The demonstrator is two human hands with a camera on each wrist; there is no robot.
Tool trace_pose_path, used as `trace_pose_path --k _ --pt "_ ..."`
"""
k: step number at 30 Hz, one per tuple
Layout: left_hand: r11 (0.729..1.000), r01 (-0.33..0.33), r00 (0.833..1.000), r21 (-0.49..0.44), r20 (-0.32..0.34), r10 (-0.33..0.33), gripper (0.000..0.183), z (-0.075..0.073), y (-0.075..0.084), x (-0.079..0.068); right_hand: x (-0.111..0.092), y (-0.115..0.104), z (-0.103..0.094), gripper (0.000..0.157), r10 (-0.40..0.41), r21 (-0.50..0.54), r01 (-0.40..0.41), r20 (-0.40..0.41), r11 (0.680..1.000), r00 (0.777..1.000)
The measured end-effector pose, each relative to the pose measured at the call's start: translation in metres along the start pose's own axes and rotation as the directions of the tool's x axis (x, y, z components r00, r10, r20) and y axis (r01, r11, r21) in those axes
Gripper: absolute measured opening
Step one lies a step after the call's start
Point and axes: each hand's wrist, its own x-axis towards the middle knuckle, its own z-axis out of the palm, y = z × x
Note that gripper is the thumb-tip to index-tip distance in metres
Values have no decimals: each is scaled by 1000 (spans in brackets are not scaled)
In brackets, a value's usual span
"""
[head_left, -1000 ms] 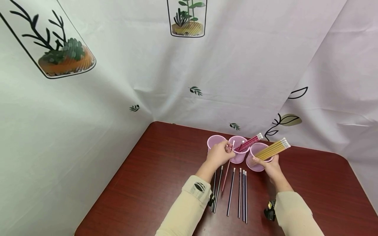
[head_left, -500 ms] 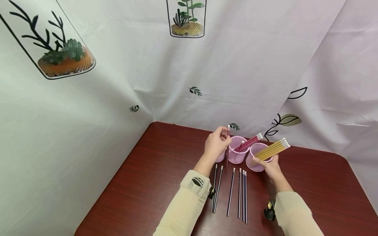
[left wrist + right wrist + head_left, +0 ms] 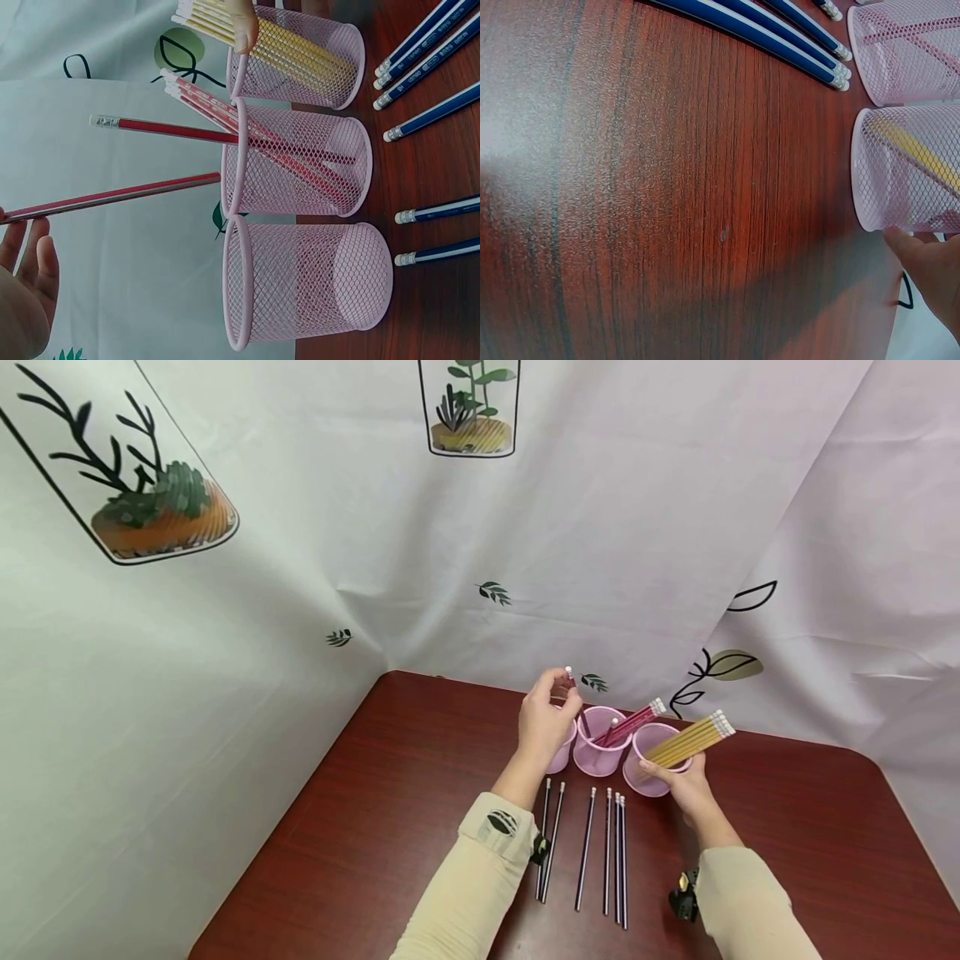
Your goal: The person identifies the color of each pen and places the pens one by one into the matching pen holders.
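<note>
My left hand (image 3: 542, 727) pinches a red pencil (image 3: 150, 193) near its upper end, eraser up. The pencil slants over the middle pink mesh cup (image 3: 300, 169), its lower tip right at the rim in the left wrist view. Several red pencils (image 3: 206, 106) lean inside that cup, and one more (image 3: 176, 130) tilts apart from them. With thumb at the rim, my right hand (image 3: 688, 783) grips the right mesh cup (image 3: 641, 777), which holds a bundle of yellow pencils (image 3: 686, 741). The left mesh cup (image 3: 315, 281) has nothing in it and is partly hidden behind my left hand in the head view.
Several dark blue pencils (image 3: 586, 852) lie on the reddish-brown table (image 3: 360, 827) in front of the cups, erasers pointing toward them. A pale printed cloth (image 3: 420, 527) hangs close behind the table's back edge and along its left side.
My left hand has lifted the red pencil off the table, raised it upright and brought its lower end over the middle cup. My right hand stays on the right cup.
</note>
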Motion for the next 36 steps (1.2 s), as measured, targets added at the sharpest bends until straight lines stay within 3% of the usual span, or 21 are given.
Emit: trace_pose_path --k 8,13,22,30,36 --pt "994 112 987 11 113 -113 17 12 -10 -11 -1 -1 0 90 28 6 -28 -7 1000 1000" --pt "992 120 975 45 184 -126 15 19 -17 -20 0 1 0 90 21 7 -21 -8 1000 1000" --pt "982 85 971 171 208 -121 14 26 -26 -28 1 1 1 88 25 1 -25 -20 1000 999" --pt "953 15 949 304 296 -110 18 35 -36 -35 0 -1 1 89 17 -4 -17 -19 1000 1000" --pt "944 -21 939 329 331 -94 21 39 -36 -37 2 -3 1 92 13 38 -12 -26 999 1000"
